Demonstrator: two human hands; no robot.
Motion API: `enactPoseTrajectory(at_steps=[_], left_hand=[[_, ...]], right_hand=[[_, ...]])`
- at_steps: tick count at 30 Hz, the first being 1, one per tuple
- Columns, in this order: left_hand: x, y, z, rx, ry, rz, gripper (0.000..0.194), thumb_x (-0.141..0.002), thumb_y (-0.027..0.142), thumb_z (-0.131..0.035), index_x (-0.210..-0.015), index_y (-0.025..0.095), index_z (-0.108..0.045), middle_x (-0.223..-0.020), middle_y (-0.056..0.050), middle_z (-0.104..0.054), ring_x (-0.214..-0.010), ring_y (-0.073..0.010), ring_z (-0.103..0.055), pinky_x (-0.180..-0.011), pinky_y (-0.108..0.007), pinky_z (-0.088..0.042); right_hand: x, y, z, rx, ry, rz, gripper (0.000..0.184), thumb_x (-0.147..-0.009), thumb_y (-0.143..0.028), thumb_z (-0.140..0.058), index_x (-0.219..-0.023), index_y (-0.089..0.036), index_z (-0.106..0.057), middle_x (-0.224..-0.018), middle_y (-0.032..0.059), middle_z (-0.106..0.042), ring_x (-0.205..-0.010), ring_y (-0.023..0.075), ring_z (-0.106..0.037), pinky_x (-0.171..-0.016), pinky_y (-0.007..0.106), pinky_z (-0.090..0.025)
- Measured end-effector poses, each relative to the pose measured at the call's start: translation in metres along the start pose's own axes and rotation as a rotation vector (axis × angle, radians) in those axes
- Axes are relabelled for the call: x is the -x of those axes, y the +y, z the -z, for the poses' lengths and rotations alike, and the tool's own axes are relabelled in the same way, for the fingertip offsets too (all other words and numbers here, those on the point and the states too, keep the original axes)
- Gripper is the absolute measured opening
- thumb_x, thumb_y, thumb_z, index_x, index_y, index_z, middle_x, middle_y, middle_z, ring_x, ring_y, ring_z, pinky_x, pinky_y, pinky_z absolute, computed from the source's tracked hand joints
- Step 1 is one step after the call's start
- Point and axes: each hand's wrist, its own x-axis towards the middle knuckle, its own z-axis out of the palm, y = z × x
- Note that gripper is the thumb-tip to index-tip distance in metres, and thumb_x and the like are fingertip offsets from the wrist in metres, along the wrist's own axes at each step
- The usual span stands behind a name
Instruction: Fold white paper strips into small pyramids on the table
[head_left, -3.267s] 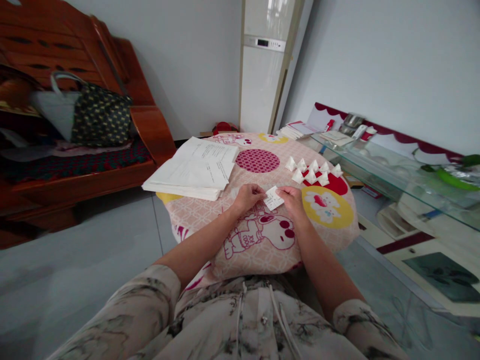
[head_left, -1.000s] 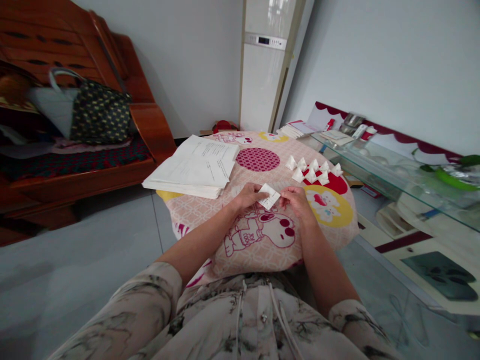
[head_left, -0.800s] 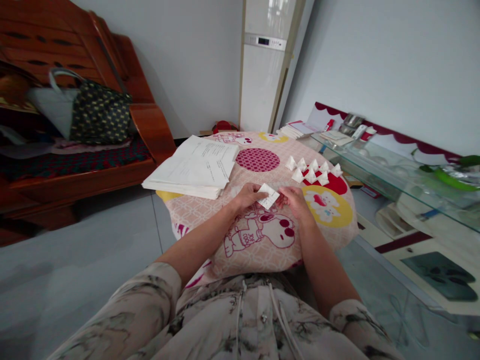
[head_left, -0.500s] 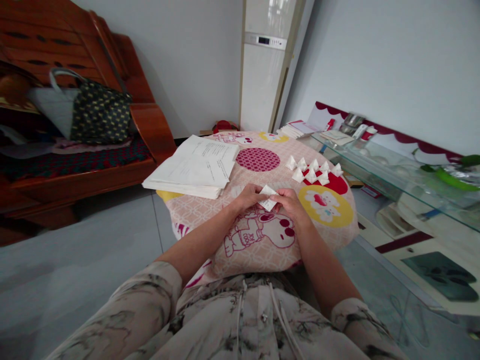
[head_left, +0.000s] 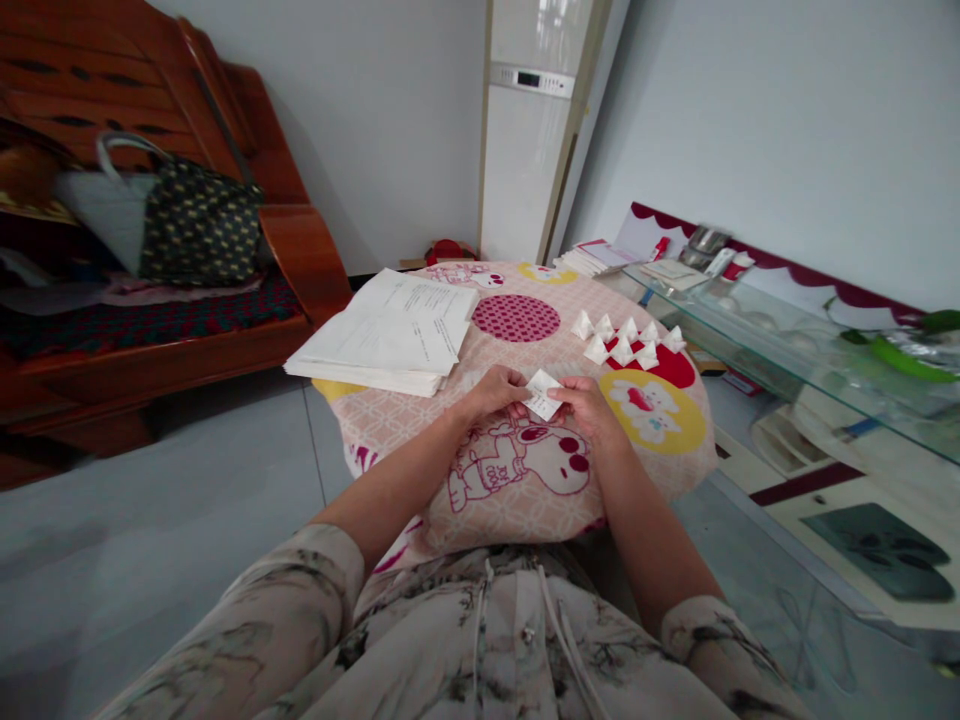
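Through my head camera I have the folded paper square [head_left: 541, 394] between both hands, over the patterned tablecloth [head_left: 525, 505]. My right hand [head_left: 585, 405] pinches the square's right side, thumb on top and fingers curled underneath. My left hand [head_left: 495, 393] has its fingertips drawn together at the square's left edge; I can't tell how firmly they hold it. Beyond the square to the right I see eight white paper pyramids [head_left: 622, 350]; beyond it to the left, a stack of printed sheets [head_left: 386, 330].
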Motion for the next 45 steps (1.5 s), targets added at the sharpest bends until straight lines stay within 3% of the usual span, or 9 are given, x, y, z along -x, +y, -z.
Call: enactPoseTrajectory(at_steps=[11,15,21,24,26,30,36,41,45], left_hand=[[-0.004,0.000,0.017,0.046,-0.071,0.058,0.013,-0.076,0.016,-0.075,-0.068,0.010,-0.066,-0.058,-0.006,-0.069,-0.050,-0.0121,-0.065,-0.053,-0.021,-0.053],[-0.004,-0.003,0.012,0.105,-0.049,0.056,0.014,-0.080,0.022,-0.075,-0.077,0.010,-0.069,-0.067,-0.008,-0.073,-0.055,-0.0122,-0.068,-0.056,-0.020,-0.054],[-0.004,-0.002,0.003,0.068,-0.066,0.049,0.008,-0.078,0.014,-0.072,-0.074,0.009,-0.067,-0.058,-0.006,-0.069,-0.048,-0.0107,-0.063,-0.051,-0.019,-0.050],[-0.003,0.000,0.005,0.041,-0.022,0.062,0.003,-0.077,0.010,-0.066,-0.074,0.010,-0.067,-0.060,-0.005,-0.069,-0.049,-0.0105,-0.063,-0.051,-0.019,-0.048],[-0.003,-0.001,0.008,-0.019,0.097,-0.017,0.005,-0.075,0.008,-0.064,-0.076,0.011,-0.068,-0.062,-0.002,-0.068,-0.048,-0.0088,-0.060,-0.049,-0.018,-0.044],[-0.003,-0.002,0.009,-0.102,0.316,-0.238,0.005,-0.076,0.010,-0.064,-0.074,0.013,-0.068,-0.059,0.003,-0.061,-0.047,-0.0061,-0.050,-0.047,-0.018,-0.037],[-0.004,-0.002,-0.005,0.159,0.052,-0.251,0.020,-0.075,0.025,-0.076,-0.087,0.010,-0.071,-0.079,-0.004,-0.072,-0.066,-0.0108,-0.064,-0.067,-0.024,-0.053],[-0.005,-0.004,-0.005,0.274,0.118,-0.296,0.034,-0.073,0.039,-0.082,-0.082,0.010,-0.068,-0.072,-0.001,-0.065,-0.064,-0.0090,-0.060,-0.066,-0.022,-0.050],[-0.006,-0.004,0.000,0.324,0.215,-0.245,0.023,-0.075,0.028,-0.080,-0.076,0.010,-0.064,-0.068,0.001,-0.062,-0.059,-0.0083,-0.059,-0.062,-0.022,-0.051]], right_hand=[[0.000,-0.002,0.006,-0.008,0.045,-0.013,0.022,-0.060,-0.037,-0.077,-0.065,-0.017,-0.069,-0.054,0.0056,-0.068,-0.040,0.0149,-0.054,-0.036,0.025,-0.037],[-0.001,-0.001,0.004,-0.008,0.056,-0.014,0.023,-0.059,-0.037,-0.077,-0.066,-0.017,-0.068,-0.055,0.0055,-0.069,-0.041,0.0150,-0.055,-0.036,0.025,-0.037],[0.000,-0.001,-0.001,-0.002,0.048,-0.011,0.023,-0.058,-0.037,-0.077,-0.063,-0.017,-0.067,-0.053,0.0052,-0.068,-0.040,0.0144,-0.055,-0.037,0.025,-0.039],[-0.001,-0.001,0.000,-0.016,0.080,-0.003,0.023,-0.058,-0.037,-0.077,-0.065,-0.017,-0.068,-0.055,0.0056,-0.068,-0.041,0.0149,-0.054,-0.037,0.026,-0.039],[-0.002,-0.001,0.000,-0.022,0.107,0.014,0.023,-0.058,-0.038,-0.076,-0.065,-0.018,-0.067,-0.056,0.0055,-0.069,-0.042,0.0153,-0.054,-0.037,0.027,-0.039],[-0.003,-0.001,-0.002,0.086,0.208,0.142,0.022,-0.064,-0.040,-0.072,-0.065,-0.019,-0.065,-0.057,0.0024,-0.066,-0.048,0.0160,-0.054,-0.043,0.027,-0.041],[-0.005,-0.002,-0.017,0.634,0.400,0.498,0.019,-0.077,-0.035,-0.063,-0.064,-0.023,-0.057,-0.062,0.0011,-0.059,-0.062,0.0176,-0.053,-0.062,0.030,-0.046],[-0.004,0.003,-0.028,0.878,0.328,0.739,0.019,-0.086,-0.038,-0.063,-0.090,-0.021,-0.069,-0.096,0.0119,-0.070,-0.094,0.0274,-0.063,-0.086,0.039,-0.052],[-0.004,0.007,-0.030,0.939,0.251,0.805,0.026,-0.091,-0.036,-0.060,-0.109,-0.020,-0.071,-0.113,0.0147,-0.068,-0.108,0.0293,-0.062,-0.097,0.043,-0.051]])
